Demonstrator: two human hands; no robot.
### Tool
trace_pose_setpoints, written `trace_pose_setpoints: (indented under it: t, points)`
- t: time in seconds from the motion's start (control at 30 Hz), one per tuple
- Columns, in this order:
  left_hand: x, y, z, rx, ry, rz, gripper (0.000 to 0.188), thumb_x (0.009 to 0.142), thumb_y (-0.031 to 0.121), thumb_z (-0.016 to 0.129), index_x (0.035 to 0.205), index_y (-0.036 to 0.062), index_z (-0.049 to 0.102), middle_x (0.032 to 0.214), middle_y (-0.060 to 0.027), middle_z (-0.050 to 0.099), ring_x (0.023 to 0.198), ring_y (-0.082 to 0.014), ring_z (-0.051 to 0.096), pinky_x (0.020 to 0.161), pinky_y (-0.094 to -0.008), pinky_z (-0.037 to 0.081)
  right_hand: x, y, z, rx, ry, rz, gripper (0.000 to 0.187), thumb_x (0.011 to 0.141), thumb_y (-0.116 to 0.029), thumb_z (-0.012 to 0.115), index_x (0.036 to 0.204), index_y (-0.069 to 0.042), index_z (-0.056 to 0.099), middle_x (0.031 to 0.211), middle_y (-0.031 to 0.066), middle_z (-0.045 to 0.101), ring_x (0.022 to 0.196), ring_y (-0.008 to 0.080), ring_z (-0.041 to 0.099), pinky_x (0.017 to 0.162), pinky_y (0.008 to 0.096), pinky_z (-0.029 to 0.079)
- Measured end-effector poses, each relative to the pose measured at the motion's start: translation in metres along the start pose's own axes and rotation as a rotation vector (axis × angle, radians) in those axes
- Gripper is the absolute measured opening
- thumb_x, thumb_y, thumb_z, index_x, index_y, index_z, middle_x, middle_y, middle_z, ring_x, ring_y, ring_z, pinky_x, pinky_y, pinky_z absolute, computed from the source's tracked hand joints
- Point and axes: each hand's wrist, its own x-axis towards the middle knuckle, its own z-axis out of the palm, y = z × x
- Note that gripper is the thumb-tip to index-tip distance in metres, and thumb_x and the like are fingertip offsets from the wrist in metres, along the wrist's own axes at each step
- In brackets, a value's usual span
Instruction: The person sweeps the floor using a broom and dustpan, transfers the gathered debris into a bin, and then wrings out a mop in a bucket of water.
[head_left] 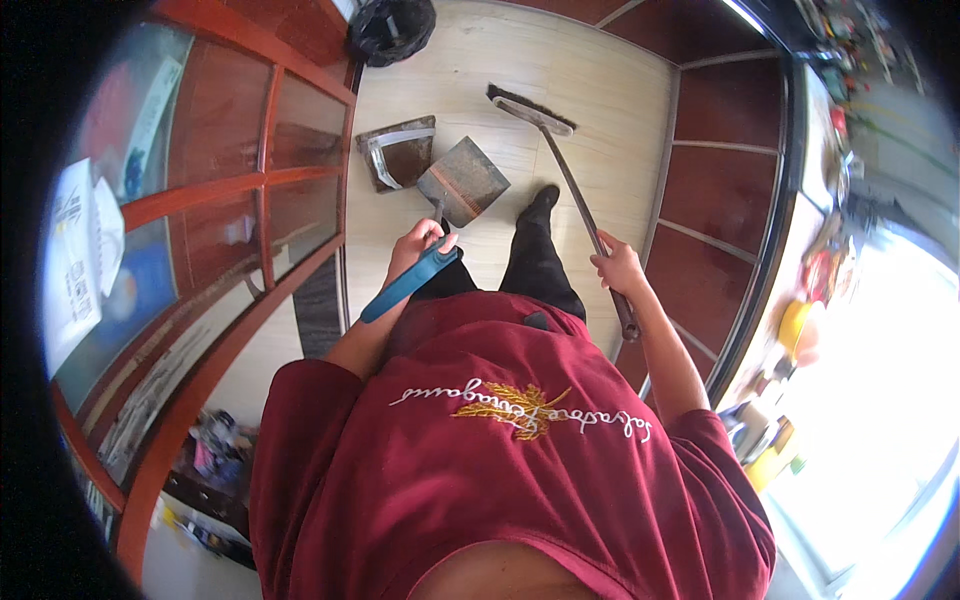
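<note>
My left hand (425, 241) is closed on a flat-bladed shovel with a blue handle (408, 281). Its worn, square metal blade (464, 182) reaches out over the floor ahead of my left leg. My right hand (618, 264) grips the long dark pole of a broom (570, 172) near its upper end. The broom's pale head with dark bristles (532, 110) rests on the floor, farther out and to the right of the blade. Beside the blade, on the left, lies a dirty brown dustpan-like tray (402, 158) with a pale band, partly overlapped by the blade.
Pale floor (590, 75) runs between a red-framed glass cabinet (267, 190) on the left and dark red cupboard doors (725, 175) on the right. A black bin bag (390, 30) stands at the far left. Above the cupboards, a cluttered counter (800, 240) borders a bright window.
</note>
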Motion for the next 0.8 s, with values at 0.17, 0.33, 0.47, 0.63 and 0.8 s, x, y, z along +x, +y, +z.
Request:
trace_pose_setpoints:
  t: [0.17,0.33,0.47,0.63,0.8]
  points:
    - [0.022,-0.001,0.038,-0.021,0.195,-0.146,0.026,0.078,0.031,0.061,0.081,0.0084,0.048,0.057,0.0025,0.045,0.049,-0.0051,0.042,0.043,-0.0218,0.037,0.11,0.004,-0.056,-0.613,-0.056,-0.2,0.055,0.071,-0.018,0.052,0.125,-0.02,0.04,0.078,0.0174,0.06,0.071,0.0299,0.06,0.069,0.0404,0.048]
    - [0.025,0.024,0.075,-0.258,0.438,-0.304,0.019,0.079,0.025,0.06,0.081,0.0091,0.05,0.058,0.0035,0.041,0.05,-0.0034,0.039,0.043,-0.0179,0.036,0.188,0.003,-0.113,-0.846,-0.262,-0.224,0.054,0.073,-0.018,0.047,0.126,-0.025,0.037,0.094,0.0202,0.058,0.089,0.0349,0.056,0.08,0.0449,0.043]
    - [0.036,0.044,0.119,-0.342,0.525,-0.493,0.018,0.08,0.023,0.058,0.087,0.0089,0.05,0.063,0.0036,0.043,0.054,-0.0039,0.042,0.044,-0.0188,0.042,0.233,0.0,-0.112,-0.827,-0.347,-0.209,0.055,0.072,-0.019,0.05,0.125,-0.028,0.037,0.095,0.0189,0.058,0.09,0.0346,0.056,0.08,0.0444,0.043]
    - [0.068,0.074,0.132,-0.399,0.541,-0.562,0.024,0.08,0.027,0.058,0.091,0.0072,0.05,0.068,-0.0015,0.048,0.059,-0.0081,0.048,0.051,-0.022,0.045,0.281,-0.02,-0.071,-0.566,-0.199,-0.226,0.055,0.07,-0.022,0.056,0.123,-0.026,0.041,0.094,0.0176,0.059,0.088,0.0343,0.056,0.076,0.0442,0.045]
    - [0.089,0.071,0.133,-0.451,0.547,-0.546,0.023,0.081,0.027,0.058,0.091,0.0075,0.05,0.068,-0.0013,0.048,0.059,-0.0079,0.048,0.05,-0.0222,0.045,0.334,-0.082,-0.081,-0.46,-0.168,-0.114,0.053,0.07,-0.019,0.05,0.122,-0.027,0.042,0.096,0.0169,0.059,0.091,0.0334,0.056,0.079,0.0421,0.044]
